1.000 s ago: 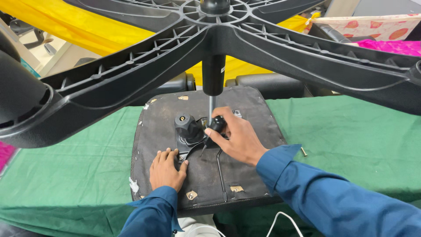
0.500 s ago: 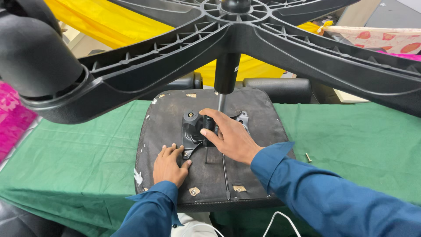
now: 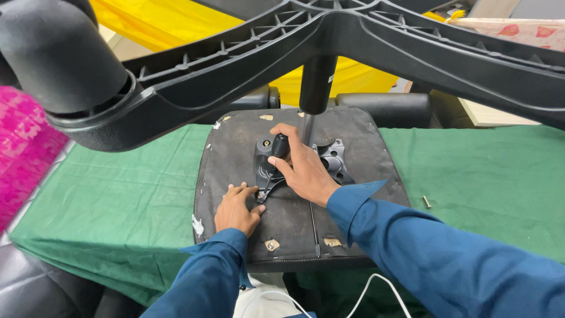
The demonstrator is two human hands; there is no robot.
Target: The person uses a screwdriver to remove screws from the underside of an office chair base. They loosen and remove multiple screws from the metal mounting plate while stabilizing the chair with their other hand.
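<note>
- Nearest to us, our two blue sleeves reach forward over the front edge of the upturned chair seat [image 3: 359, 147], which lies underside up on a green cloth [image 3: 129, 188] covering the table.
- The seat's underside is dark, worn fabric, scuffed and dusty, with small tan tabs [image 3: 271, 244] along its front edge and a white tear at its left corner.
- Our left hand [image 3: 238, 209] lies flat and open on the seat, fingers spread, fingertips touching the lower end of the black metal mechanism plate [image 3: 335, 162]; it grips nothing.
- Our right hand [image 3: 306, 171] is closed around a black lever knob [image 3: 279, 145] at the mechanism, thumb and fingers wrapped on it.
- A thin dark rod [image 3: 314, 227] runs from under our right wrist toward the seat's front edge.
- The mechanism plate sits bolted at the middle of the seat, its pierced wing showing just right of our right hand.
- A small brass-coloured bolt [image 3: 426, 202] lies alone on the cloth, well apart to the right of the seat.
- From the mechanism a gas cylinder [image 3: 316, 82] rises to the black ribbed star base [image 3: 412, 47], whose arms spread overhead; a caster [image 3: 59, 56] looms at upper left.
- Beyond, we see black armrest pads [image 3: 388, 109], yellow fabric [image 3: 165, 23] and pink cloth [image 3: 23, 159] at the left.
</note>
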